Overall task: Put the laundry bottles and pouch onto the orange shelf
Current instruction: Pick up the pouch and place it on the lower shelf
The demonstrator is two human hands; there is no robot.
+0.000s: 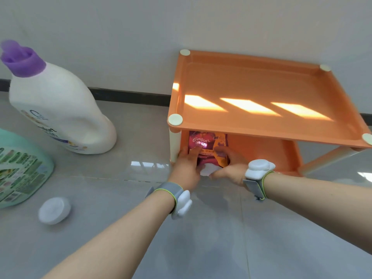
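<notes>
Pouch (pixel 208 147) is held upright on the lower tier of the orange shelf (pixel 267 125), at the tier's front left corner, just beside the cream corner post (pixel 174 144). It is a magenta and orange refill pack with white lettering, and its top is hidden under the edge of the upper tier. The left hand (pixel 186 168) is closed on the pouch's left lower side, with the thumb laid across the front of the pack. The right hand (pixel 229 165) is clasped on the right lower side, its fingers curled over the orange part of the pack. A white patch at the base of the pouch is seen between the two hands. A grey strap with a white device is worn on each wrist.

The upper tier of the shelf is bare, with three bright bars of light lying across it. The shelf is set on the grey floor against the pale wall.

Well apart to the left, a white bottle (pixel 60 109) with a purple cap is seen standing on the floor. Near it, at the left edge of the view, a green bottle (pixel 20 168) is partly cut off. A small white round cap (pixel 54 210) is lying on the floor just in front of the green bottle.
</notes>
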